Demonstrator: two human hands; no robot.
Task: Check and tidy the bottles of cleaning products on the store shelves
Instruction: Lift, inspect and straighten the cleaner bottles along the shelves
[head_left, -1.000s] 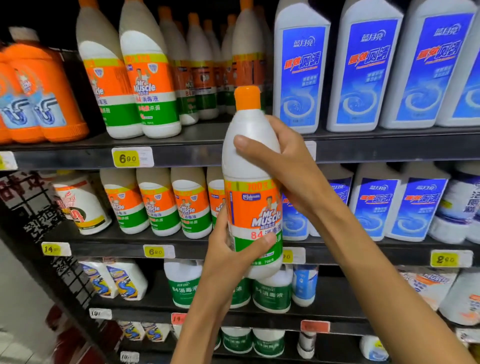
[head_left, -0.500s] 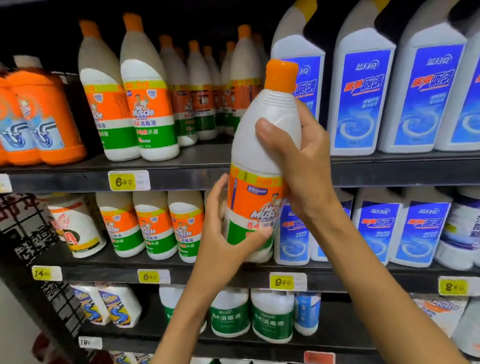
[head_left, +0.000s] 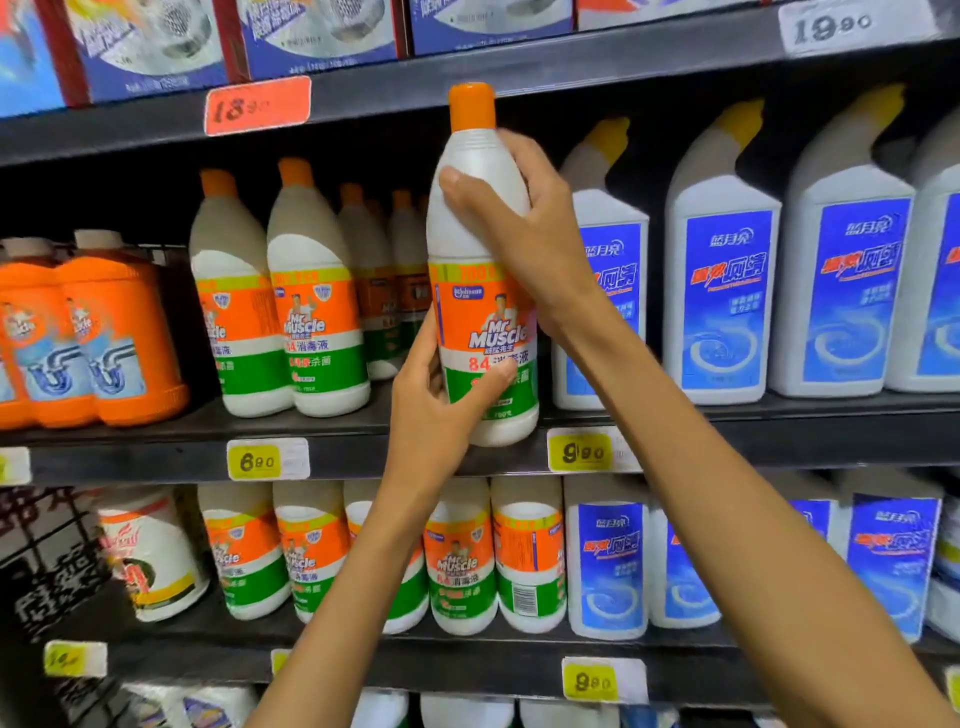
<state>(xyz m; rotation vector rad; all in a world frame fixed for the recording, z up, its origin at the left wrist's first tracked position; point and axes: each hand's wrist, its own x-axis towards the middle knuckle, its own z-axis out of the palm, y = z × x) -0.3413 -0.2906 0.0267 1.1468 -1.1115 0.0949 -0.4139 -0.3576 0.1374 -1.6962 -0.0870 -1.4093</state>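
At the middle black metal shelf (head_left: 156, 470) I hold one white plastic bottle with an orange cap (head_left: 480, 234) upright, not yet back in its row: my right hand (head_left: 524, 228) wraps its shoulder, my left hand (head_left: 441, 410) grips its base. Its opaque sides hide the contents, though it is probably full.

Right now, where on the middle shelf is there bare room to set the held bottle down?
The held bottle, gripped by both hands, left and right, hangs before the one bare patch: dark shelf board between the front Mr Muscle bottles and the blue-label toilet cleaners. Bottles stand further back there. Left, orange jugs crowd the edge.
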